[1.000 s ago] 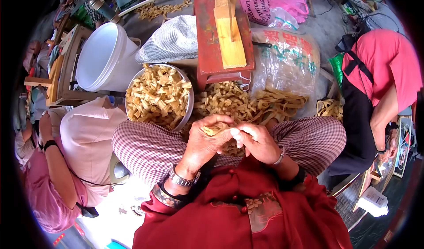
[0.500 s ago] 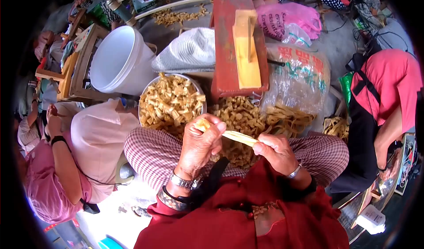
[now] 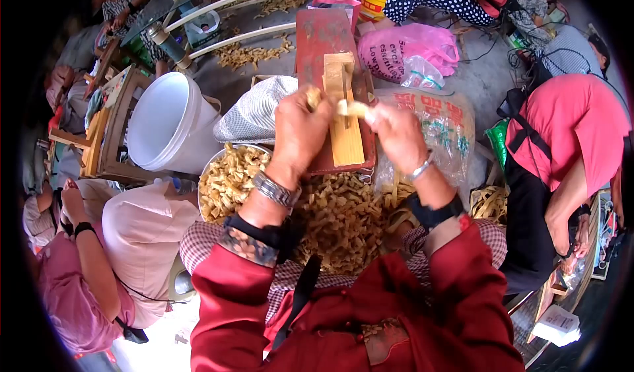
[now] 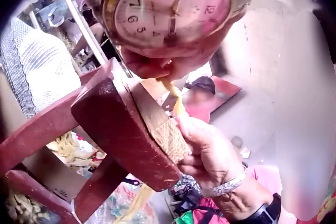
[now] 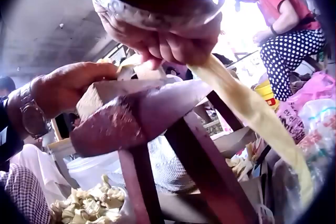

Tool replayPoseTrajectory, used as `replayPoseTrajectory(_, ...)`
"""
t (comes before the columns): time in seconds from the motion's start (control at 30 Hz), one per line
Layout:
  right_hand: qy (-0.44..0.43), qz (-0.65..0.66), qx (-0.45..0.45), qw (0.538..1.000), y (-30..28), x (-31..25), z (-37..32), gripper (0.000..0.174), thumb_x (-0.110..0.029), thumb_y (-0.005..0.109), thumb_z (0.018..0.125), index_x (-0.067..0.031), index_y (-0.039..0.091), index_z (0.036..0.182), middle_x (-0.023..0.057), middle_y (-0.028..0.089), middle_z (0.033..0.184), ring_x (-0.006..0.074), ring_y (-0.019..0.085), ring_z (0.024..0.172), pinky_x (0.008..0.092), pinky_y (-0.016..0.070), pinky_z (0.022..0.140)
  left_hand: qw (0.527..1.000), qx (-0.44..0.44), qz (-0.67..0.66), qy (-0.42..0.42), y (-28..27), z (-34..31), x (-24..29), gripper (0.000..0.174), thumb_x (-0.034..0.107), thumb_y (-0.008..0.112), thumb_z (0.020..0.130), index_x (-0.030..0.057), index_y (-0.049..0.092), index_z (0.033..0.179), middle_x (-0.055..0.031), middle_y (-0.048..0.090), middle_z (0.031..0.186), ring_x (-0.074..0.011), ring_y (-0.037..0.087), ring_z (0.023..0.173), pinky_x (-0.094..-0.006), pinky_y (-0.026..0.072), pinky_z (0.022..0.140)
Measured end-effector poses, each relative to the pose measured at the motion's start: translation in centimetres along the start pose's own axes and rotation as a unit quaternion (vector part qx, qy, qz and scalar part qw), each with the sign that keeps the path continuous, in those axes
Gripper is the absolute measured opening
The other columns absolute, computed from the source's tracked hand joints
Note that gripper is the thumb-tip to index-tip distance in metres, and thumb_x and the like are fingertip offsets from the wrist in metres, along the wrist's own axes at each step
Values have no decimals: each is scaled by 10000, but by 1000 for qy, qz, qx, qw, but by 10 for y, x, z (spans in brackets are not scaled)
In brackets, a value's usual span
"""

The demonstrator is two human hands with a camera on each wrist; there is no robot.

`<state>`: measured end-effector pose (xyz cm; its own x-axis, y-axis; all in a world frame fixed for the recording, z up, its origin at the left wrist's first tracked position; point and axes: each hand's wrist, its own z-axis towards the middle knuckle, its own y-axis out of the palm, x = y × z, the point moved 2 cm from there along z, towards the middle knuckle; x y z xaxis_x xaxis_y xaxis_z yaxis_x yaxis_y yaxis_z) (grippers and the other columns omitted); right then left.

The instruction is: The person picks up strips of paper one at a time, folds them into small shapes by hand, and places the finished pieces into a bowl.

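Observation:
A pale yellow, pliable strip (image 3: 354, 109) is stretched between my two hands over a wooden block (image 3: 348, 149) on a red bench (image 3: 316, 35). My left hand (image 3: 300, 131) grips one part of it, and a yellowish bit shows above the fingers. The right hand (image 3: 401, 137), blurred, pinches the strip just to the right of the block. In the right wrist view a long tail of the strip (image 5: 257, 111) hangs down from that hand. A thin upright piece stands on the block, partly hidden by the hands. The left wrist view shows the strip (image 4: 176, 98) running from hand to hand.
Short yellowish pieces (image 3: 340, 227) are heaped below the bench, and more fill a round bowl (image 3: 231, 182) to the left. Behind it are a white bucket (image 3: 158, 121) and a grey mesh sack (image 3: 254, 114). Plastic bags (image 3: 436, 134) lie on the right. Other people sit on both sides.
Both hands have moved forward from above the lap to over the wooden block, still holding a yellow strip. Earlier they worked close together, then drew the strip straight.

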<state>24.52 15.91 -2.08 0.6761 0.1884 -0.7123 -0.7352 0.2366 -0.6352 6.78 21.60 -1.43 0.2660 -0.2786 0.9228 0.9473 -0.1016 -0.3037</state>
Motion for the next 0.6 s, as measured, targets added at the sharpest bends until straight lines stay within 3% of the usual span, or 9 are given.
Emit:
replayPoseTrajectory(0.03, 28, -12, -10, 1000, 3, 1, -14, 203, -204, 506, 885, -33, 562, 791, 200, 568, 684, 375, 563, 620, 426, 416, 542, 988, 41, 143, 44, -2, -6, 2, 158, 134, 653, 830, -12, 596, 815, -87, 580, 611, -125, 480, 540, -306, 422, 522)
replayPoseTrajectory(0.1, 94, 70, -25, 993, 1, 0, -46, 221, -205, 510, 902, -20, 567, 797, 164, 575, 658, 272, 585, 576, 369, 418, 525, 997, 3, 79, 3, -15, -20, -2, 143, 125, 659, 830, -6, 605, 813, -67, 603, 628, -102, 493, 548, -282, 425, 517)
replayPoseTrajectory(0.13, 100, 100, -30, 989, 0, -6, -64, 230, -212, 515, 910, -15, 574, 807, 137, 558, 638, 211, 564, 562, 341, 411, 519, 996, -36, 20, -81, -24, -34, 19, 129, 115, 651, 842, -1, 609, 805, -25, 597, 621, -86, 509, 554, -249, 424, 513)
replayPoseTrajectory(0.2, 105, 160, -54, 980, -1, -21, -99, 242, -235, 534, 920, -16, 588, 833, 76, 488, 593, 110, 483, 538, 291, 397, 513, 992, -67, -7, -109, -34, -64, 25, 118, 109, 653, 850, -1, 615, 828, 6, 581, 652, -51, 499, 565, -210, 411, 506)
replayPoseTrajectory(0.3, 98, 216, -91, 967, 9, -50, -133, 169, -195, 584, 895, -32, 559, 862, 97, 480, 606, 144, 458, 517, 318, 389, 501, 983, -109, 2, -151, -35, -117, 14, 188, 43, 680, 819, -10, 604, 982, 3, 596, 727, -43, 499, 588, -197, 415, 517)
replayPoseTrajectory(0.33, 79, 236, -120, 961, 17, -56, -141, 167, -196, 600, 889, -42, 542, 859, 122, 504, 613, 223, 503, 511, 341, 401, 500, 957, -134, -59, -251, -33, -134, 5, 304, -3, 678, 803, -16, 568, 1085, -4, 602, 761, -51, 505, 603, -193, 423, 536)
replayPoseTrajectory(0.4, 16, 276, -127, 953, 32, -76, -150, 178, -216, 594, 887, -54, 522, 885, 147, 547, 654, 332, 571, 585, 388, 409, 503, 969, -146, -64, -187, -27, -160, -36, 450, 3, 651, 827, -34, 488, 1244, -35, 612, 795, -58, 519, 609, -198, 445, 545)
replayPoseTrajectory(0.5, -73, 295, -134, 943, 51, -100, -165, 165, -180, 602, 872, -52, 506, 832, 110, 509, 641, 290, 549, 566, 384, 403, 505, 923, -140, -78, -349, -16, -173, -29, 563, 23, 572, 885, -49, 312, 1380, -140, 607, 992, -127, 605, 699, -244, 536, 583)
replayPoseTrajectory(0.6, -113, 305, -188, 927, 55, -122, -174, 189, -204, 612, 861, -58, 497, 829, 90, 512, 653, 297, 554, 587, 403, 418, 529, 891, -201, -124, -388, -3, -182, -46, 466, 194, 530, 942, -86, 381, 1283, -185, 610, 1004, -192, 646, 709, -293, 574, 605)
